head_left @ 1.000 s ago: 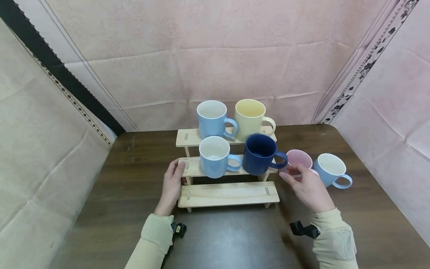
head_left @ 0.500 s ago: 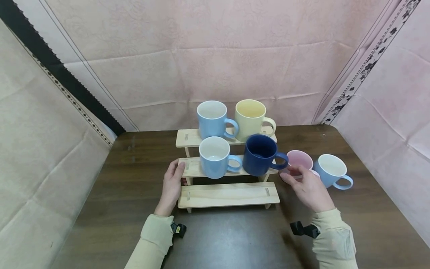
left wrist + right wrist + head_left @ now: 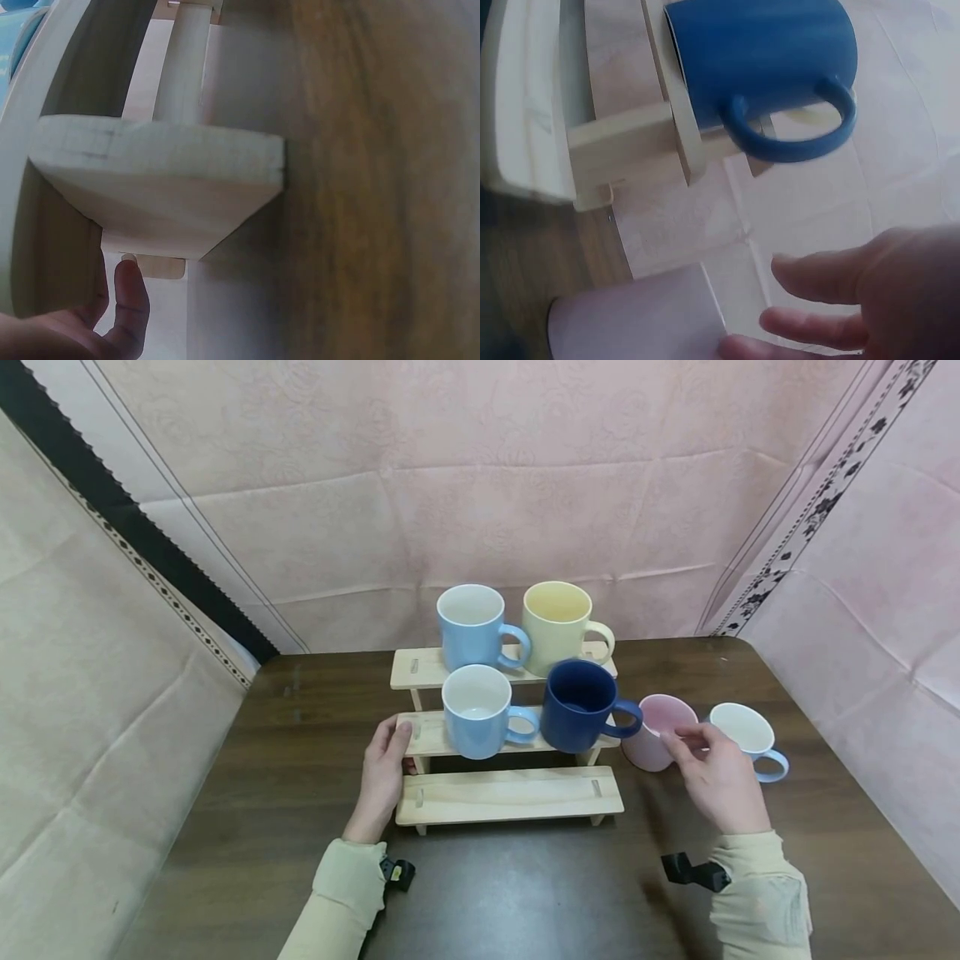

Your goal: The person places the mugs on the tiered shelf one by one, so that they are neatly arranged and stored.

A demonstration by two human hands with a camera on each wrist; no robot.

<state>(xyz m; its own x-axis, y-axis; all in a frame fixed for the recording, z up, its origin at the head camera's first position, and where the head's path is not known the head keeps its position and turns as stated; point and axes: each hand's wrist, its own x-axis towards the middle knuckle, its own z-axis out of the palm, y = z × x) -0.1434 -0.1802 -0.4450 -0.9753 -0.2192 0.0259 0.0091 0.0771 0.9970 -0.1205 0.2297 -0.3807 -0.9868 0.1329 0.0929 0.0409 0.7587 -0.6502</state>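
My left hand [image 3: 385, 774] grips the left end of the middle step of a three-tier wooden stand [image 3: 510, 797], its thumb on top; a bent finger [image 3: 131, 300] shows beyond the wood in the left wrist view. My right hand [image 3: 720, 777] is at the rim of a pink mug [image 3: 648, 750] standing on the table right of the stand. In the right wrist view thumb and fingers are apart, with one fingertip close to or touching the rim. The hand hides the pink mug's handle. Behind it stands a light blue mug [image 3: 742, 727], partly covered.
A light blue mug [image 3: 476, 727] and a dark blue mug [image 3: 577, 714] stand on the middle step. Another light blue mug [image 3: 468, 635] and a yellow mug [image 3: 551, 639] occupy the top step. Pale cloth [image 3: 487, 510] hangs behind the brown table [image 3: 517, 893].
My right hand has moved right and slightly up from the pink mug's near side, uncovering more of the mug and covering more of the light blue one. My left hand keeps its place.
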